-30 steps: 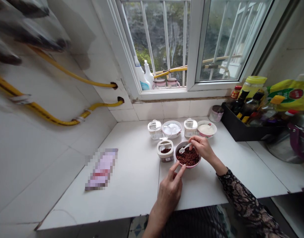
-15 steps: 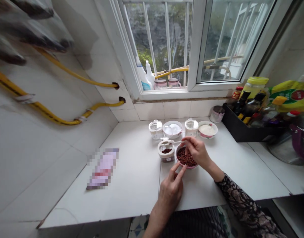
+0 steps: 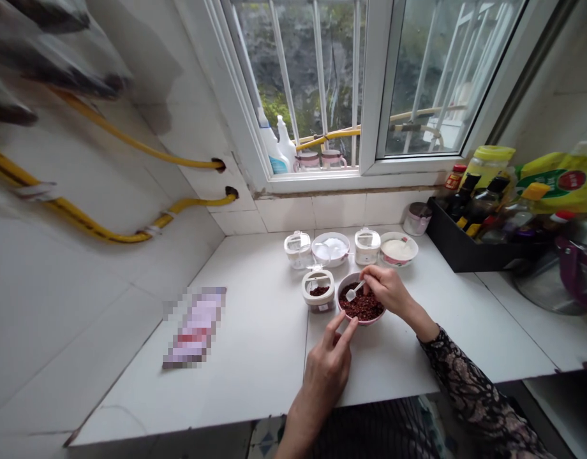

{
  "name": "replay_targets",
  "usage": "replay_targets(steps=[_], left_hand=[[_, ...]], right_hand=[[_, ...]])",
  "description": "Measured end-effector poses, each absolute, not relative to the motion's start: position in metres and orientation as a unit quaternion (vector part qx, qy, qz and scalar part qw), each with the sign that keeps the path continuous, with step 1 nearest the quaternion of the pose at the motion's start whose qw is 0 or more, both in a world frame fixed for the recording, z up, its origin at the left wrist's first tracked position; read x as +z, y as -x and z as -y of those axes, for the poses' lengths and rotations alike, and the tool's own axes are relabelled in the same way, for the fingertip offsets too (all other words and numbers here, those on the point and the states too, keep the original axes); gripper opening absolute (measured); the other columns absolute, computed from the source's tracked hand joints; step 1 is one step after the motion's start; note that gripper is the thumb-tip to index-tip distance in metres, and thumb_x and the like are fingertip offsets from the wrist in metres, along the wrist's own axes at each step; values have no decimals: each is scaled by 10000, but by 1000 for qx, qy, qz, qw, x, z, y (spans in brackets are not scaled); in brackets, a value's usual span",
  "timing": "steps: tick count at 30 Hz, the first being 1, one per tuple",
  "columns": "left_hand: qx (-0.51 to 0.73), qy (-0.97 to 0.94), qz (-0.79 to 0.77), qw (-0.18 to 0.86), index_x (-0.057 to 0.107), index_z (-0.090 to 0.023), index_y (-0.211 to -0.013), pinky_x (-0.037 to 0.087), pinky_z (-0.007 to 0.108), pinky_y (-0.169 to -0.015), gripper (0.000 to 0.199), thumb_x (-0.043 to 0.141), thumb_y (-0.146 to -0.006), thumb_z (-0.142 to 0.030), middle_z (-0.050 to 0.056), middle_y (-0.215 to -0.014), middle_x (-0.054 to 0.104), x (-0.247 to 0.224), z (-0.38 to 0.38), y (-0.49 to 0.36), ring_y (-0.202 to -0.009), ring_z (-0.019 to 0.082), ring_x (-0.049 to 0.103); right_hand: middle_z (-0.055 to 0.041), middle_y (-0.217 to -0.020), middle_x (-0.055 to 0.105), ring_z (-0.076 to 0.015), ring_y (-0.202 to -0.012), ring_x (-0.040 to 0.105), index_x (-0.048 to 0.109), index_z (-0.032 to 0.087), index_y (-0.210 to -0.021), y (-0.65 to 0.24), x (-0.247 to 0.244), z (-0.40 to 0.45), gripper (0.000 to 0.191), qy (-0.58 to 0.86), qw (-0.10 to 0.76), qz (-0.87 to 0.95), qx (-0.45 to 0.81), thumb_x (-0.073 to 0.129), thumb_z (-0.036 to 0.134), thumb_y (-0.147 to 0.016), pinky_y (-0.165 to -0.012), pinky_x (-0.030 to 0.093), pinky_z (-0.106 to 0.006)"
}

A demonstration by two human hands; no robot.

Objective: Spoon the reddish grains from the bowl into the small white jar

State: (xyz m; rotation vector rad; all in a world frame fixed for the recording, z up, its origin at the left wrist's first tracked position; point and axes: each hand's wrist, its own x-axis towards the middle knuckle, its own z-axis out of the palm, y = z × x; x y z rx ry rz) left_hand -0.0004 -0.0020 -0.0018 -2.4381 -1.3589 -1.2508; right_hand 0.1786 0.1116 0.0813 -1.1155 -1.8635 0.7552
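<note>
Bowl [image 3: 368, 322] stood just right of the jar [image 3: 318, 305], your loosely spread left hand [image 3: 326, 366] at its near rim; your right hand [image 3: 390, 292] pinched the spoon [image 3: 351, 294], back from the jar over the dark grains [image 3: 367, 309], seemingly between scoops.

White plastic spoon [image 3: 353, 293]: handle end hidden by right-hand fingers [image 3: 374, 276]. Purple-handled silver metal pot [image 3: 543, 280], 3 o'clock: cut by frame edge. Flat purple sheet [image 3: 196, 328], 8 o'clock: pixelated, unreadable.

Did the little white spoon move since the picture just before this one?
Yes, to the right. Judged against the open jar, the white spoon had its scoop at the jar then; now it's in the neighbouring bowl.
</note>
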Motion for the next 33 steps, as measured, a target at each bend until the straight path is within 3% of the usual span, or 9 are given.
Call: replay_targets(steps=[5,11,16,27,33], left_hand=[[-411,798,439,38,455,-202,-1459,600,241,-800,590,399,-914,17,171,-1366,551,0,2,0,-888,124,692],[-414,795,442,46,461,-208,-1458,603,241,-797,592,399,-914,17,167,-1364,554,-3,2,0,-894,130,695],[-417,794,440,45,475,-190,-1444,601,238,-798,572,399,-916,15,173,-1360,553,-3,2,0,-881,127,692],[-413,796,441,42,467,-194,-1448,605,249,-794,583,396,-911,21,175,-1362,551,-2,2,0,-890,132,694],[-412,796,441,44,464,-201,-1450,605,231,-759,584,400,-911,12,171,-1355,560,-2,2,0,-865,124,693]], right_hand=[[11,-560,655,-141,-504,573,619,204,-745,-170,77,-110,173,436,403,724,351,492,218,-862,-555,434,-248],[10,-547,661,-96,-336,406,624,191,-757,-176,76,-117,169,464,430,634,445,519,319,-791,-365,301,-224],[1,-532,665,-82,-310,394,611,181,-752,-179,77,-121,225,456,441,596,492,555,398,-734,-336,264,-210],[1,-602,680,-109,-413,495,632,198,-784,-172,73,-114,173,465,422,684,372,496,277,-857,-405,353,-212],[6,-599,681,-109,-379,462,626,199,-785,-173,73,-113,180,473,403,687,377,479,259,-871,-391,345,-221]])
